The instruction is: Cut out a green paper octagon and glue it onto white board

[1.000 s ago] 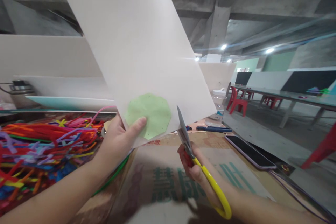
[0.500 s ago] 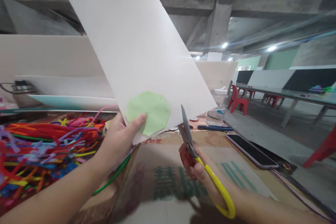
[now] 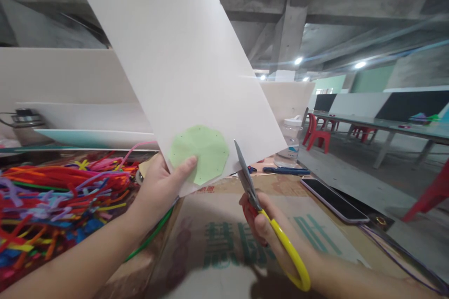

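Note:
My left hand point(image 3: 168, 177) grips the lower left corner of a large white sheet point(image 3: 189, 65), with the thumb pressed on a pale green many-sided paper piece point(image 3: 206, 149). Small dark dots run near the green piece's edge. The fingers behind the sheet are hidden. In my right hand point(image 3: 266, 224) is a pair of scissors point(image 3: 247, 182) with yellow and red handles. Its blades point up at the sheet's lower edge, just right of the green piece, one blade showing in front of the sheet.
Colourful pipe cleaners point(image 3: 63, 196) are heaped at the left. A printed cardboard sheet point(image 3: 196, 252) covers the tabletop under my hands. A phone point(image 3: 333, 200), a dark blue pen-like tool point(image 3: 286, 171) and a clear plastic jar point(image 3: 289, 145) lie or stand to the right. Red chairs point(image 3: 317, 133) stand beyond.
The scissors' blades have shifted slightly left, closer to the green piece, and appear less spread. The white sheet has tilted and moved slightly. My left thumb stays on the green piece.

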`<control>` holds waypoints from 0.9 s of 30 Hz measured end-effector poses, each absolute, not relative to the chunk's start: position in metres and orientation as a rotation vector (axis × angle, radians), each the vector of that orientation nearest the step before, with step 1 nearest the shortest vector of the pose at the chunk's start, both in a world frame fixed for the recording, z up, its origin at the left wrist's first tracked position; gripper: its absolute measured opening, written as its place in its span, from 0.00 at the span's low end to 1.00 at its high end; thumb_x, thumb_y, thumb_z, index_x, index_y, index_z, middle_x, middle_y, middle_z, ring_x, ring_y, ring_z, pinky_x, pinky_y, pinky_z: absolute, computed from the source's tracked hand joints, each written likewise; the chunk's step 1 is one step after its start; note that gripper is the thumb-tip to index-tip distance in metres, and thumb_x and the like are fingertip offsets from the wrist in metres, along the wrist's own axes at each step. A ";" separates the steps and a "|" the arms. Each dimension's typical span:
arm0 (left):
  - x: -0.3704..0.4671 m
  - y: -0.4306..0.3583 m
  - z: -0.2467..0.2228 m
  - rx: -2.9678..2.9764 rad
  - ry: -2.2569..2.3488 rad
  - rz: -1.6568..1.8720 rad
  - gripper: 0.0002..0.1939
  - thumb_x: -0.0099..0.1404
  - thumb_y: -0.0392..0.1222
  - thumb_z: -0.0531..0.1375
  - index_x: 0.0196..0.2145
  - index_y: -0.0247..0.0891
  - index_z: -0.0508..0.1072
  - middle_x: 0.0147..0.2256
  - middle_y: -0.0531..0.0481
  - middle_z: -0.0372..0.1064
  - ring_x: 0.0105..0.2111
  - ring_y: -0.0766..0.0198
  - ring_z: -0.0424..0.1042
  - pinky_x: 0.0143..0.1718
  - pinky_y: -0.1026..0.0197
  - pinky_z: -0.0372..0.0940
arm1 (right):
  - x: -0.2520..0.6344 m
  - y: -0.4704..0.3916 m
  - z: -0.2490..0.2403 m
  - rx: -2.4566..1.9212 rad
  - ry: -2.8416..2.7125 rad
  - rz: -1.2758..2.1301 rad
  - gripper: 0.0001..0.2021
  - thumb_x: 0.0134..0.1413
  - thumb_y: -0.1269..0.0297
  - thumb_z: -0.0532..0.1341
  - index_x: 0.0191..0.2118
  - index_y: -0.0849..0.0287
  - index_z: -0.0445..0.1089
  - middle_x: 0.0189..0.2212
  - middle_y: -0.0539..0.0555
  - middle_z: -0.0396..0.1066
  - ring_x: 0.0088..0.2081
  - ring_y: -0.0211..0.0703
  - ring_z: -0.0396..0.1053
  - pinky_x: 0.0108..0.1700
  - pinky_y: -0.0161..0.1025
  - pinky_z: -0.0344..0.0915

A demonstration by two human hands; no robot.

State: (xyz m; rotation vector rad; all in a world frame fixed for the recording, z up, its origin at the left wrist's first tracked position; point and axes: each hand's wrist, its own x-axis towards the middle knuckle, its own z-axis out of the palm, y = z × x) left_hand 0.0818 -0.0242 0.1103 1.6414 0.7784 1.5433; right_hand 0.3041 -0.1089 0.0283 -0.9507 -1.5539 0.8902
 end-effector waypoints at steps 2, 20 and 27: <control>0.082 -0.026 0.111 1.635 0.773 1.532 0.26 0.61 0.55 0.69 0.52 0.38 0.74 0.51 0.42 0.78 0.49 0.46 0.78 0.49 0.50 0.76 | 0.302 -0.109 0.027 -0.936 -1.513 0.901 0.31 0.58 0.31 0.56 0.48 0.57 0.66 0.31 0.49 0.59 0.25 0.35 0.50 0.23 0.34 0.50; 0.079 -0.019 0.105 1.609 0.755 1.531 0.26 0.61 0.53 0.69 0.53 0.40 0.75 0.51 0.43 0.78 0.50 0.44 0.78 0.50 0.49 0.76 | 0.298 -0.108 0.031 -0.936 -1.384 1.058 0.32 0.49 0.31 0.64 0.46 0.56 0.66 0.22 0.41 0.50 0.19 0.30 0.42 0.18 0.32 0.41; 0.080 -0.022 0.107 1.609 0.741 1.509 0.24 0.63 0.52 0.68 0.53 0.40 0.74 0.53 0.43 0.77 0.52 0.45 0.77 0.53 0.47 0.74 | 0.297 -0.108 0.034 -0.935 -1.362 1.080 0.33 0.46 0.32 0.66 0.45 0.56 0.66 0.23 0.42 0.52 0.18 0.29 0.42 0.17 0.32 0.39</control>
